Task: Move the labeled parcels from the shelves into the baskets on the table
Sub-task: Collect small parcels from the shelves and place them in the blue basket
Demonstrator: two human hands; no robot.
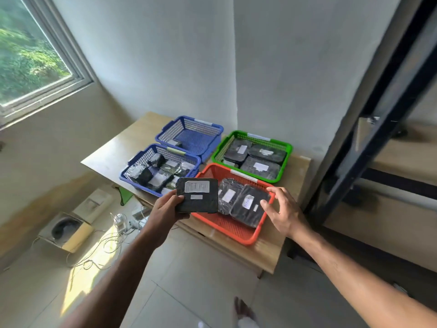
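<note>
The small writing on most parcel labels is too faint to read; only the held parcel [197, 195] shows a word, "RETURN". The left hand [166, 207] has it in its grip, thumb curled over the near-left edge, the parcel hanging above the left rim of the red basket [227, 224]. The right hand [281, 210] hovers open, fingers spread, at the red basket's 3 o'clock rim; whether it touches I cannot tell. Two wrapped black parcels [238, 202] lie side by side in that basket. At 12 o'clock from it the green basket [285, 159] holds three. At 10 o'clock the near blue basket [132, 179] is crowded with smaller packs, their count unclear. The far blue basket [212, 134] holds one small pack in its near corner. The shelves [390, 162] are cut off at the right edge. All baskets stand on the wooden tabletop [113, 152]
</note>
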